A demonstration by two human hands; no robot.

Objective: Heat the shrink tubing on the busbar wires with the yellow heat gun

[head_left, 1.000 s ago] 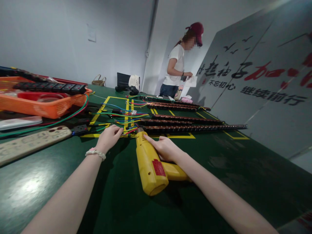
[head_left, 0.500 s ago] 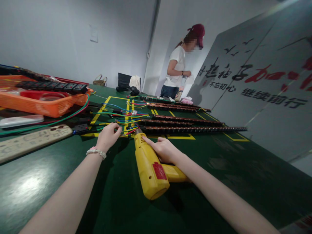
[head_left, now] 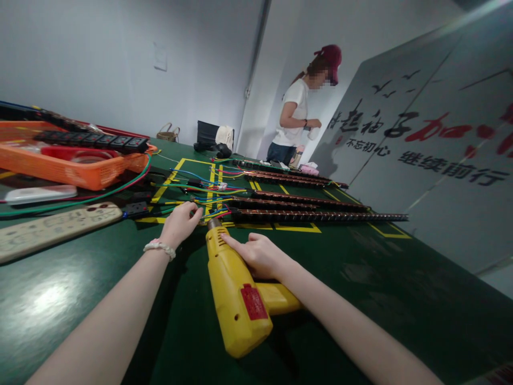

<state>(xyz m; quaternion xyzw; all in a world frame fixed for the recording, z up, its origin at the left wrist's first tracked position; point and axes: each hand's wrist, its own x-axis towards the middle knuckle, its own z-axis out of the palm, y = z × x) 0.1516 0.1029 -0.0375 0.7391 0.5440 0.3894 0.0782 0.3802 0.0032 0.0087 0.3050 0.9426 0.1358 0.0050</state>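
Observation:
My right hand (head_left: 264, 256) is wrapped round a yellow heat gun (head_left: 234, 289), its index finger stretched along the body near the vents. The gun's metal nozzle points away from me, close to the coloured wires (head_left: 218, 212) at the left end of the nearest long black strip (head_left: 320, 215). Just left of the nozzle, my left hand (head_left: 182, 222) has its fingers curled and pinched at the wires; what they hold is too small to make out. More long strips with wires at their left ends lie behind.
An orange basket (head_left: 96, 174) holding black strips stands at the left. In front of it lie a white object (head_left: 40, 194) and a long beige power strip (head_left: 60, 227). A person in a red cap (head_left: 294, 112) stands beyond the table's far side.
The heat gun in my right hand has moved left and slightly toward me, its nozzle now nearer my left hand. The person's hands have shifted slightly.

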